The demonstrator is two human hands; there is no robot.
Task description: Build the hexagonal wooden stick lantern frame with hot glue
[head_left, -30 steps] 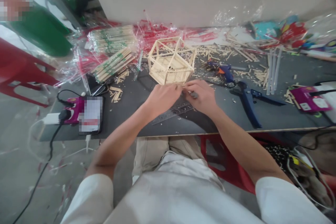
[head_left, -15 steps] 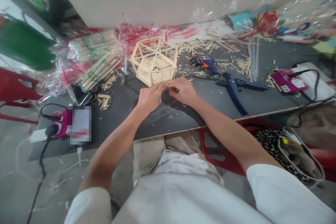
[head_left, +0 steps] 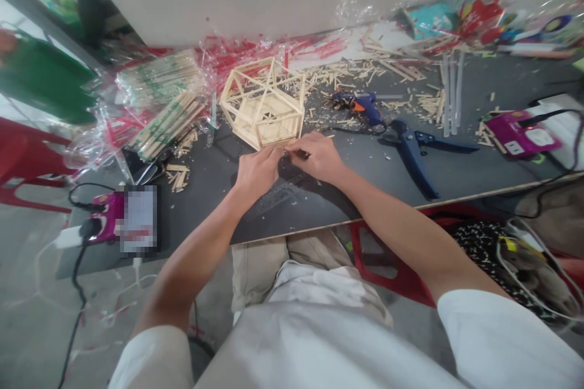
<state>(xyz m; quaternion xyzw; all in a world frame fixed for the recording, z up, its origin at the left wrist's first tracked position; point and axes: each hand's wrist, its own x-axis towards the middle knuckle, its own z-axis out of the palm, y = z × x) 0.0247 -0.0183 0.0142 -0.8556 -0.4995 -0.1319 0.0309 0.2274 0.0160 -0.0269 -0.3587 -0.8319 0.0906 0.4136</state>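
Observation:
A frame model [head_left: 264, 106] built of thin wooden sticks stands on the grey table, its low front side towards me. My left hand [head_left: 259, 173] has its fingers closed at the model's front lower edge. Right beside it, my right hand [head_left: 314, 155] is bent into a pinch at the same edge, thumb close to the left fingertips. What the right fingers pinch is small and hidden. A clear plastic ruler [head_left: 278, 196] lies flat under and in front of the hands.
Blue cutters [head_left: 415, 158] and a blue glue gun [head_left: 365, 106] lie to the right, with clear glue sticks [head_left: 451, 94] beyond. Bundled wooden sticks [head_left: 168, 121] are at left. A phone [head_left: 138, 219] rests near the front-left edge. Stick offcuts [head_left: 347, 76] litter the back.
The view has turned slightly, so the things on the right appear further right. Both hands stay at the front edge of the stick model, with almost the same grip.

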